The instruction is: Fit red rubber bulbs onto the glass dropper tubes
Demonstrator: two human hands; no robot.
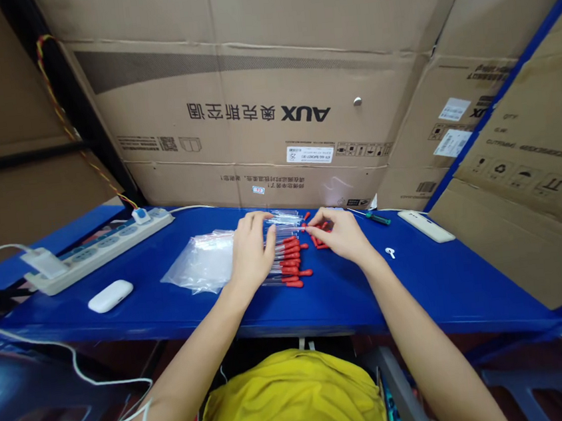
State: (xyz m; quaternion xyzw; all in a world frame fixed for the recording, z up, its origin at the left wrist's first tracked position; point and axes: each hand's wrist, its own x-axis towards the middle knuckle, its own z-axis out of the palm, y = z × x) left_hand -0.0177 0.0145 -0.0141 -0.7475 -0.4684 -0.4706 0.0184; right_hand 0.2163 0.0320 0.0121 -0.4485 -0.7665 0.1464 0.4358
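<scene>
Thumb and forefinger of my left hand [252, 248] are curled around the near end of a thin clear dropper tube [290, 228]. At the tube's other end, the fingertips of my right hand [339, 232] pinch a small red rubber bulb, mostly hidden by the fingers. Below and beside my left hand lies a row of droppers with red bulbs [290, 263], their clear tubes partly under the hand. More clear tubes [284, 218] lie loose behind it. Several loose red bulbs [320, 238] sit under my right hand.
A clear plastic bag [201, 262] lies left of my left hand. Farther left are a white earbud case [110, 297] and a power strip [104, 246] with a cable. To the right are a green-handled screwdriver [378, 217], an earbud [390, 252] and a white phone [426, 225]. Cardboard [246, 73] walls the blue table [444, 287].
</scene>
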